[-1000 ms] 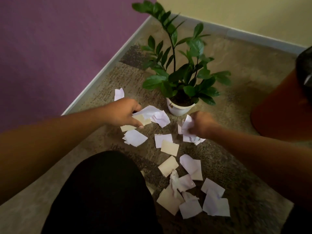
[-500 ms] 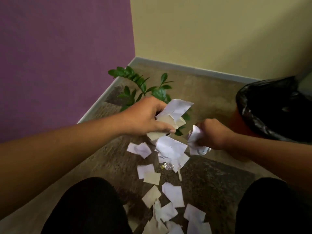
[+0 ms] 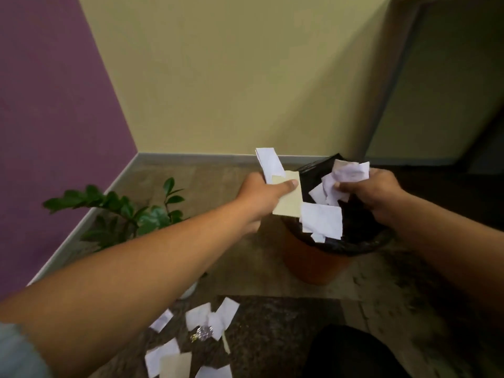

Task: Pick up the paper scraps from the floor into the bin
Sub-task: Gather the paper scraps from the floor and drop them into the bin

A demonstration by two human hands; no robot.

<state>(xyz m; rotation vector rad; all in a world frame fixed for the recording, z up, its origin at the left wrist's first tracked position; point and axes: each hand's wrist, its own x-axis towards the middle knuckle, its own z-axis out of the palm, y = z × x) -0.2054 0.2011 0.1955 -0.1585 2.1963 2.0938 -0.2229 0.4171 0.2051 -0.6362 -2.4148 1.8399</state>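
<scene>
Scraps (image 3: pixel 287 207) got lifted off the floor (image 3: pixel 272 336) and are now held over the bin (image 3: pixel 313 264), fingers of left hand (image 3: pixel 260 199) and right hand (image 3: pixel 375 192) clamped on them. Others left lying.

The bin (image 3: pixel 313 266) is orange with a black liner (image 3: pixel 360 242); scraps (image 3: pixel 321 221) are white and cream; walls purple and yellow.

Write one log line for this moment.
left hand: holds scraps | right hand: holds scraps over bin | floor scraps: not yet picked
</scene>
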